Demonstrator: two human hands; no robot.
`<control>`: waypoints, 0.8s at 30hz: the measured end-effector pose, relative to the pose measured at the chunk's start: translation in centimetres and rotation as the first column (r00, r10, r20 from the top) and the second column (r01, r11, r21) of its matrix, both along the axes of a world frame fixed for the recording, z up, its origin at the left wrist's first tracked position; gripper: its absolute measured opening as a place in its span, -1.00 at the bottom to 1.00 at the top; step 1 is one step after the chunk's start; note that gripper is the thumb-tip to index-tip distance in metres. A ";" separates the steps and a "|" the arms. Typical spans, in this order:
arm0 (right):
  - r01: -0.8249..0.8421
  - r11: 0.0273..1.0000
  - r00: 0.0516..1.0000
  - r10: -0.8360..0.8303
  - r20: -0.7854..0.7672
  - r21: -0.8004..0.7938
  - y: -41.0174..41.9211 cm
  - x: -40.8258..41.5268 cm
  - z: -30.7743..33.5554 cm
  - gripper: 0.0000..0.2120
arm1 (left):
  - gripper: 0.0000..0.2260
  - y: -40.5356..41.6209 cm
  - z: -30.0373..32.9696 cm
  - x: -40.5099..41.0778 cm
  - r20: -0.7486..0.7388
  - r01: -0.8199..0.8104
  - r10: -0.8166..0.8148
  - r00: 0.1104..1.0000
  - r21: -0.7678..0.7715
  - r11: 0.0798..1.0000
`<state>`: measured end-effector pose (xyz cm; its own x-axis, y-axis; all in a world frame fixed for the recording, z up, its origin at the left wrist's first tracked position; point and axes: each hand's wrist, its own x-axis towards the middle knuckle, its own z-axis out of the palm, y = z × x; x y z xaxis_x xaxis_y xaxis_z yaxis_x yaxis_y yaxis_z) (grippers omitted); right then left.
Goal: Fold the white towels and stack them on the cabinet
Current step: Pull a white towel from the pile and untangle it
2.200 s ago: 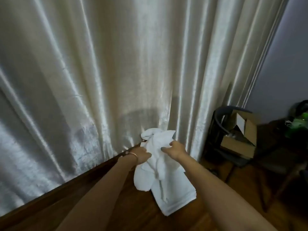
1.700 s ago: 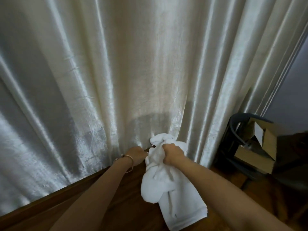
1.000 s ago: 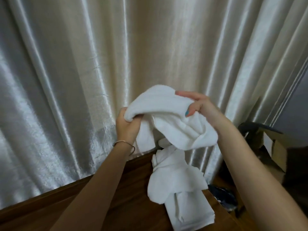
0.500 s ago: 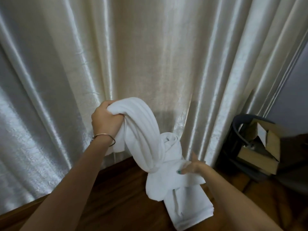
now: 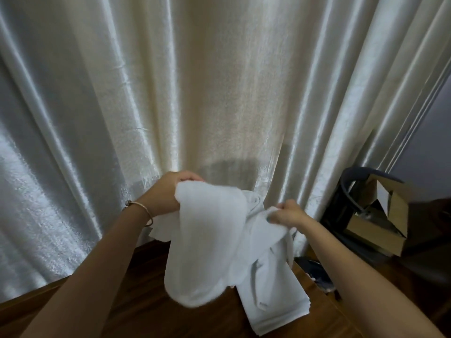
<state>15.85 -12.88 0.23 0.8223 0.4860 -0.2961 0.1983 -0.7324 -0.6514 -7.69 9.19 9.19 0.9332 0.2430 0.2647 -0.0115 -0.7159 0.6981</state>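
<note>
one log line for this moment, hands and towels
left hand: gripping towel | right hand: gripping same towel | folded towels: on cabinet

white towel (image 5: 207, 242) held up, folded towels (image 5: 273, 296) on cabinet (image 5: 146, 308)

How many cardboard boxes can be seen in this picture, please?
1. The open brown cardboard box sits at the right, beside the shiny cream curtain, on what looks like a dark chair. Others may be hidden beyond the frame.
</note>
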 end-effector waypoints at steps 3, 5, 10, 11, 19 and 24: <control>-0.084 0.964 0.993 0.061 0.100 0.253 0.7 -0.5 3.7 -0.93 | -0.72 -0.7 -0.7 -0.2 -0.216 0.223 -0.181 0.959 0.188 0.956; -0.143 0.883 0.988 0.102 0.114 0.448 0.5 -1.1 6.6 -0.91 | -0.67 -1.4 -1.7 0.0 -0.346 0.277 -0.201 0.917 0.186 0.943; -0.417 0.644 0.902 0.383 0.201 0.641 -0.6 -3.9 13.3 -0.78 | -0.66 -2.9 -3.8 1.0 -0.294 0.202 -0.146 0.945 0.173 0.964; -0.462 0.595 0.873 0.438 0.217 0.657 -0.7 -4.4 14.1 -0.75 | -0.60 -3.2 -3.8 1.4 -0.258 0.147 -0.103 0.961 0.158 0.976; -0.389 0.230 0.654 0.751 0.092 0.892 0.9 -7.5 14.2 -0.81 | -0.58 -6.6 -4.5 2.5 0.103 0.221 -0.215 0.971 -0.054 0.974; -0.238 0.221 0.637 0.770 -0.020 0.946 0.8 -7.1 13.2 -0.81 | -0.70 -7.4 -3.4 2.6 0.335 0.281 -0.237 0.912 -0.087 0.956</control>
<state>8.77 -12.09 13.42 0.1912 0.9181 0.3471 -0.1770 0.3801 -0.9079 -5.10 1.77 5.82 0.8402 0.0567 0.5394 -0.4203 -0.5605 0.7136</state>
